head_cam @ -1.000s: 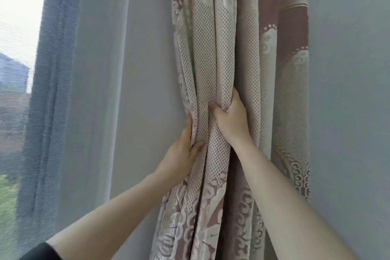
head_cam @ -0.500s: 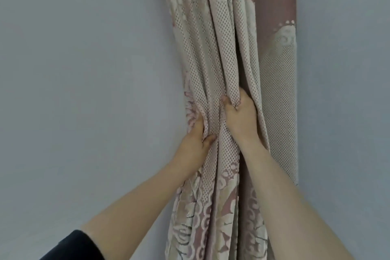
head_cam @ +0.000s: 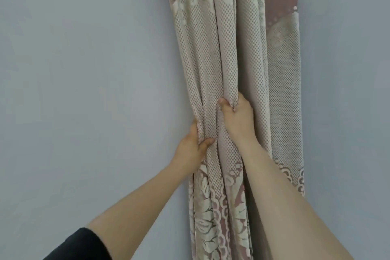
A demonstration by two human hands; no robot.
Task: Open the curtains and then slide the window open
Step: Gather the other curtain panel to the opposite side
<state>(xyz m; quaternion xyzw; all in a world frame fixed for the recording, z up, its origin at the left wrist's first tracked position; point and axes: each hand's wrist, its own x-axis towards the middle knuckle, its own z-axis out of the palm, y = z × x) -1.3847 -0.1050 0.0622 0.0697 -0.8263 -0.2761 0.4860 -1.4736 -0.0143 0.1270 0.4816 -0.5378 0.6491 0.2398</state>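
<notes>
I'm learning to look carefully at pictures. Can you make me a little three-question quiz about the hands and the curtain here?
1. True or false: both hands are gripping the curtain.
2. Which hand is higher up on the fabric? A) the left hand B) the right hand C) they are level
3. Fill in the gap: the curtain is bunched into folds against a plain grey ____.

Key:
1. True. Each hand pinches a fold of the pink and cream fabric.
2. B. The right hand sits above the left.
3. Wall. No window shows in this view.
</notes>
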